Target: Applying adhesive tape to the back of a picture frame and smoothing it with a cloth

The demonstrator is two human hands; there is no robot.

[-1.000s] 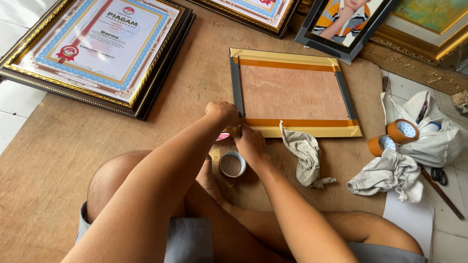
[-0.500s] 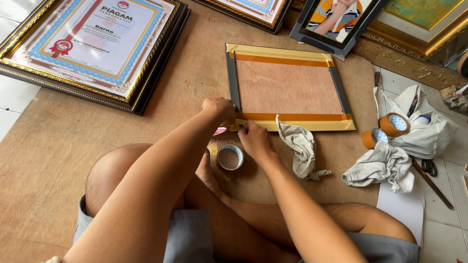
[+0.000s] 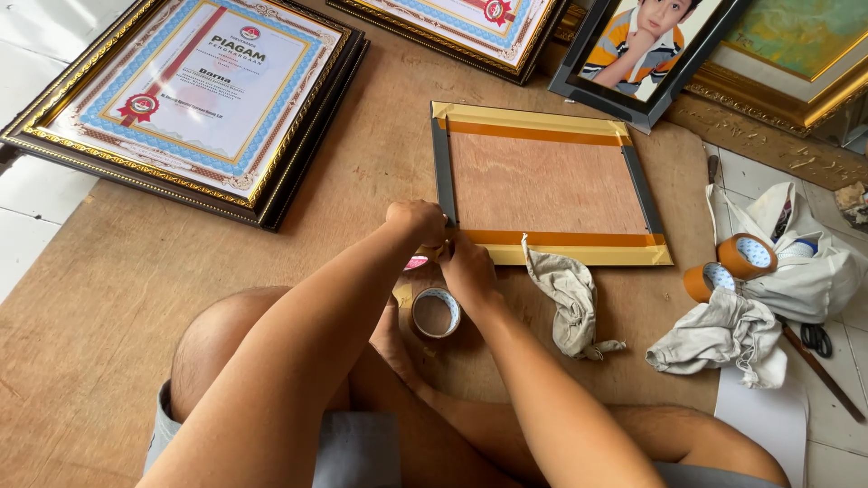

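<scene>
Head view, our hands: our left hand (image 3: 416, 221) and right hand (image 3: 466, 267) meet at the near left corner of the face-down picture frame (image 3: 542, 185).
Left fingers: curled shut over that corner; we cannot tell what, if anything, they pinch.
Right fingers: bent down and pressed on the frame's near edge, just beside the left hand.
Frame: lies back-up on the brown board (image 3: 108, 316) on the floor, its plywood back bordered by orange tape strips and yellow paper along the far and near sides.
Tape roll: a small roll (image 3: 436, 313) lies flat on the board just under our wrists, white-lined inside.
Rag: a grey cloth (image 3: 570, 298) lies crumpled against the frame's near edge, right of our hands.
Other rolls: two brown tape rolls (image 3: 732, 267) stand to the right, by a white bag (image 3: 805, 262) and a second cloth (image 3: 719, 334).
Certificates: a stack of dark, gold-trimmed frames (image 3: 190, 99) far left shows a white sheet with a blue border and red seal.
Portrait: a black-framed photo (image 3: 646, 50) leans at the far right.
</scene>
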